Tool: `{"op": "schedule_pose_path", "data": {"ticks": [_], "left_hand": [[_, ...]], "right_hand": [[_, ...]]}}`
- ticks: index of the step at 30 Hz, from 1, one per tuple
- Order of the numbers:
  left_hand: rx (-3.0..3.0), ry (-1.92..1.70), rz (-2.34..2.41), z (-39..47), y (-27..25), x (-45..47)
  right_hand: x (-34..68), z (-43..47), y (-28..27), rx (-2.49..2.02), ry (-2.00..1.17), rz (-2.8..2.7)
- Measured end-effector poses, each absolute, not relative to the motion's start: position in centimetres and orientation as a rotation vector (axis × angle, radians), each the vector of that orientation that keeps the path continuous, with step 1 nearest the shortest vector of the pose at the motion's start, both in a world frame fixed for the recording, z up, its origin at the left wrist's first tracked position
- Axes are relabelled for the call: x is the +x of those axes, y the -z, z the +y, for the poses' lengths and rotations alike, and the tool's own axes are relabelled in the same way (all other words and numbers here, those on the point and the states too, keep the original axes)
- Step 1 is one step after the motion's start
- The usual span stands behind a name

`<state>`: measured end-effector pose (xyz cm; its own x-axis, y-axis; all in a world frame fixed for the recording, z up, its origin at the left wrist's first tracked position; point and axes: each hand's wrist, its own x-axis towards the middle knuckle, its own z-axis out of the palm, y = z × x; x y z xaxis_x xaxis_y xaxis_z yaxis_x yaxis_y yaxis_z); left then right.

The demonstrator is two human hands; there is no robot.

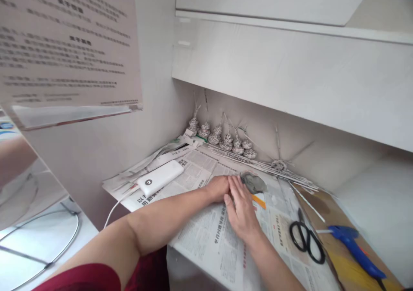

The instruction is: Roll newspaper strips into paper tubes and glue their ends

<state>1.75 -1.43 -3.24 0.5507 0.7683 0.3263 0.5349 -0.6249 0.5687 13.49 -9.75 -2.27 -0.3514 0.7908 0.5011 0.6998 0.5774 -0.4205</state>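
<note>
My left hand (220,188) rests on the newspaper-covered table, seen from its back; its fingers are tucked behind my right hand. My right hand (241,212) lies flat against it, fingers stretched out and together, thumb slightly apart. Just beyond the fingertips is a crumpled dark-grey, partly see-through piece (254,182), perhaps a bag. A flat orange strip (259,201) sticks out beside my right hand; its kind is unclear. Whether anything lies under my hands is hidden. Newspaper sheets (206,235) spread beneath both hands.
Black-handled scissors (306,241) and a blue glue gun (355,248) lie at the right. A white power bank (161,177) with a cable is at the left. Several woven paper gourds (226,141) and rolled paper sticks (258,164) line the back, below an overhanging white cabinet (274,63).
</note>
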Motion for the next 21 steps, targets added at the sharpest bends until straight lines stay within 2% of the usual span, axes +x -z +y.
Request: {"op": "schedule_pose_path", "data": {"ticks": [10, 14, 18, 21], "left_hand": [[2.830, -0.578, 0.905, -2.2, 2.9, 1.7], [2.721, -0.671, 1.279, -0.4, -0.2, -1.4], [2.388, -0.943, 1.940, 2.7, -4.7, -8.6], [2.030, -0.855, 2.279, 3.8, -6.1, -13.9]], "right_hand": [[15.1, -8.5, 1.9, -1.180, -0.093, -2.250], [15.9, -7.6, 3.7, -1.355, -0.073, -2.126], [16.3, -6.9, 4.6, -1.478, -0.065, -2.063], [16.2, -6.9, 4.4, -1.458, -0.026, -2.085]]}}
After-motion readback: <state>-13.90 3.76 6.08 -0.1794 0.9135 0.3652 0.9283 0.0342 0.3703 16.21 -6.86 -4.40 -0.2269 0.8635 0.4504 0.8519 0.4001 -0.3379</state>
